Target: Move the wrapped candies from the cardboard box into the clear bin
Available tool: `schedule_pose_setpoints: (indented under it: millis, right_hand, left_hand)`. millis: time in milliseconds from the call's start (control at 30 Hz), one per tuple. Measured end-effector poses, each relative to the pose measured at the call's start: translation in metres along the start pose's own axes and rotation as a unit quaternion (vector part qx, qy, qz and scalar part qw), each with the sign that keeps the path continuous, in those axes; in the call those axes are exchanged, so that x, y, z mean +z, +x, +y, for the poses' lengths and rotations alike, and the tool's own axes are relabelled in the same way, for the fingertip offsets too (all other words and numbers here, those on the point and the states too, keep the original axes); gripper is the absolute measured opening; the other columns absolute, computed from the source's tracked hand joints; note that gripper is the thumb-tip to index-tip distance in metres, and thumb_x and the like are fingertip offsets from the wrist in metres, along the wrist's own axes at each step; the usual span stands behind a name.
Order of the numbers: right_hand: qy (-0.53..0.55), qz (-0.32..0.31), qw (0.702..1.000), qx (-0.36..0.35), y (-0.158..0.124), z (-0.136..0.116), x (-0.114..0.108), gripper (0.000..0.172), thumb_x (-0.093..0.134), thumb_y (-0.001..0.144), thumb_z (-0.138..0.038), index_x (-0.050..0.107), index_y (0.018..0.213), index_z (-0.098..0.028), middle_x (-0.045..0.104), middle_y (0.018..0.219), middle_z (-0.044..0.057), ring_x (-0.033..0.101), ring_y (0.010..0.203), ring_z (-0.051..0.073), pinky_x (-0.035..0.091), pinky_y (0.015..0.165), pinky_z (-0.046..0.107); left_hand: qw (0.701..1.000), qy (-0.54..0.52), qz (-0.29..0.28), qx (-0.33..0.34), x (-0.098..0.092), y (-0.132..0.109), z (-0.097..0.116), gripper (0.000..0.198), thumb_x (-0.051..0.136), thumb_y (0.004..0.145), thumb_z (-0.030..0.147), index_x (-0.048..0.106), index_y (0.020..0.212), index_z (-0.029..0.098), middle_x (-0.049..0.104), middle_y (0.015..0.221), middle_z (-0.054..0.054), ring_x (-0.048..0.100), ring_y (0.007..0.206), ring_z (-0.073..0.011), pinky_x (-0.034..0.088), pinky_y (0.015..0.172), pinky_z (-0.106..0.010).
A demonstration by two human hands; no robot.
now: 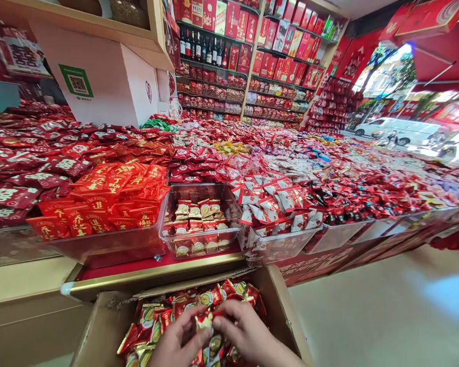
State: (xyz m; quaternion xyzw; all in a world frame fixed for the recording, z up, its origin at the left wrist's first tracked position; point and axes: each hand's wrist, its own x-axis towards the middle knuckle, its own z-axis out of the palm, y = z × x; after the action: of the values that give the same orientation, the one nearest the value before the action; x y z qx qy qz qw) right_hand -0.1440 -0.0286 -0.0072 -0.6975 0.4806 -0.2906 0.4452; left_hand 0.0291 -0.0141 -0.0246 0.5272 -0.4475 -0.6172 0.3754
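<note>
Head view: near box (286,311) of sweets (231,289), clear tub (201,234) farther off.
Packet (204,321): held over box.
Left hand (180,337): narrow grip on packet's left side.
Right hand (245,329): narrow grip on packet's right side.
Packet handling: best pinched lightly by edges, without crushing.

Left hand (180,340) and right hand (247,326) pinch a small wrapped packet (204,321) over an open cardboard box (285,308).
</note>
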Motion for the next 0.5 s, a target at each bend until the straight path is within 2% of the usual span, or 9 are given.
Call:
schedule_pose_setpoints:
  millis: [33,67,133,200,267,400,500]
  right_hand:
    - [0.036,0.019,0.999,0.002,0.003,-0.009,-0.002,0.023,0.045,0.080,-0.034,0.055,0.068,-0.018,0.054,0.061,-0.001,0.046,0.058,0.011,0.035,0.053,0.021]
    - [0.058,0.043,0.997,-0.004,0.007,-0.016,-0.004,0.025,0.045,0.080,-0.037,0.053,0.066,-0.017,0.051,0.059,-0.002,0.044,0.057,0.010,0.035,0.053,0.020]
    - [0.075,0.091,0.993,-0.015,0.016,-0.024,-0.004,0.029,0.043,0.081,-0.040,0.047,0.063,-0.017,0.045,0.057,-0.003,0.040,0.056,0.009,0.033,0.054,0.021]
    - [0.091,0.125,0.988,-0.015,0.022,-0.026,-0.002,0.034,0.039,0.082,-0.043,0.041,0.058,-0.018,0.039,0.055,-0.004,0.035,0.054,0.009,0.030,0.052,0.021]
    - [0.119,0.144,0.982,-0.009,0.027,-0.026,0.002,0.038,0.036,0.083,-0.045,0.036,0.056,-0.019,0.033,0.055,-0.005,0.031,0.053,0.009,0.028,0.050,0.021]
    - [0.123,0.171,0.978,-0.009,0.029,-0.024,0.008,0.038,0.034,0.084,-0.045,0.035,0.057,-0.019,0.033,0.056,-0.004,0.031,0.053,0.009,0.028,0.049,0.022]
    - [0.091,0.181,0.979,-0.034,0.029,-0.023,0.008,0.037,0.035,0.085,-0.044,0.037,0.057,-0.019,0.036,0.056,-0.004,0.032,0.053,0.009,0.028,0.051,0.022]
  left_hand:
    - [1.000,-0.015,-0.022,0.005,0.005,0.001,0.011,0.043,0.065,0.063,0.043,0.062,0.096,0.016,0.070,0.091,-0.007,0.061,0.084,-0.0208,0.046,0.078,-0.030]
    - [0.999,-0.024,-0.012,0.022,0.009,0.002,0.021,0.039,0.066,0.063,0.042,0.064,0.092,0.016,0.070,0.088,-0.006,0.061,0.081,-0.0193,0.046,0.076,-0.027]
    - [0.999,-0.029,-0.005,0.014,0.016,0.002,0.037,0.042,0.068,0.060,0.044,0.064,0.091,0.015,0.071,0.079,-0.004,0.061,0.066,-0.0161,0.047,0.059,-0.023]
    - [0.999,-0.052,0.005,-0.005,0.020,0.002,0.047,0.046,0.067,0.060,0.047,0.063,0.093,0.015,0.072,0.078,-0.003,0.061,0.058,-0.0145,0.042,0.047,-0.020]
    - [0.995,-0.098,0.024,-0.019,0.022,0.001,0.051,0.047,0.064,0.062,0.049,0.063,0.095,0.015,0.072,0.084,-0.005,0.063,0.059,-0.0155,0.039,0.043,-0.019]
    - [0.978,-0.196,0.062,-0.028,0.025,0.003,0.048,0.048,0.070,0.058,0.041,0.064,0.100,0.017,0.071,0.092,-0.006,0.065,0.072,-0.0199,0.042,0.046,-0.019]
    - [0.966,-0.252,0.063,-0.007,0.023,0.006,0.040,0.045,0.074,0.055,0.036,0.066,0.096,0.018,0.072,0.090,-0.005,0.063,0.083,-0.0207,0.048,0.063,-0.024]
